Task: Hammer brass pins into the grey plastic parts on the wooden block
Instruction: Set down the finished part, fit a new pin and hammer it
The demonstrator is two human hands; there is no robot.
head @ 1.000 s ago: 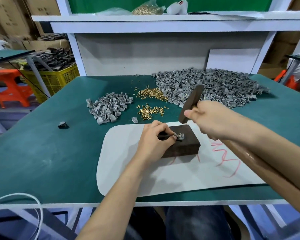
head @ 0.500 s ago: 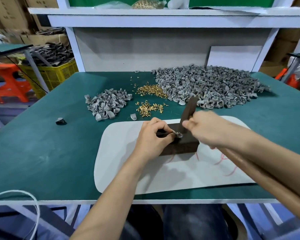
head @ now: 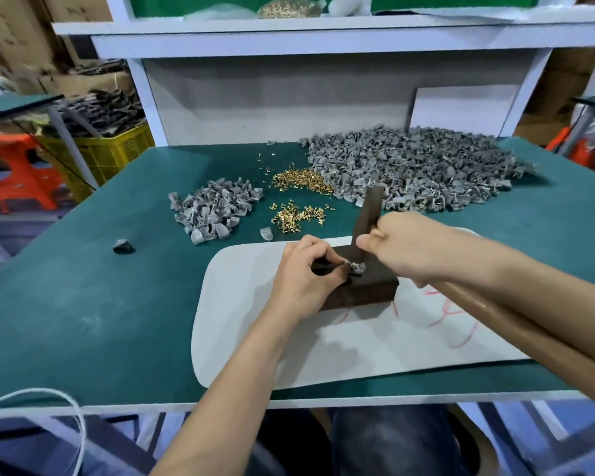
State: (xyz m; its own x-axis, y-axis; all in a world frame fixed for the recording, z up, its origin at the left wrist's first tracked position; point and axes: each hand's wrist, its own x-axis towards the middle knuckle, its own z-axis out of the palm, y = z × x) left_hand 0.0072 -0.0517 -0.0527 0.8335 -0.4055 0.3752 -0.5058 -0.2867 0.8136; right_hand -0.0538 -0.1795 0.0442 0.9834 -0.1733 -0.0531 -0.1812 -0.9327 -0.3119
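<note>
A dark wooden block (head: 368, 291) lies on a white mat (head: 255, 324) in the middle of the green table. On its top sits a small grey plastic part (head: 358, 268). My left hand (head: 306, 274) pinches that part and steadies it on the block. My right hand (head: 413, 247) grips a hammer close to its dark head (head: 368, 214), whose lower end is down on the part. The wooden handle (head: 488, 314) runs back along my right forearm. The brass pin in the part is too small to make out.
Loose brass pins (head: 296, 216) lie in two heaps behind the mat. A small pile of grey parts (head: 213, 209) sits at the back left, a large pile (head: 413, 170) at the back right. One dark part (head: 122, 246) lies alone at the left. A white shelf frame stands behind.
The hammer head has come down from its raised position onto the part on the block. My left hand has kept its pinch on the part.
</note>
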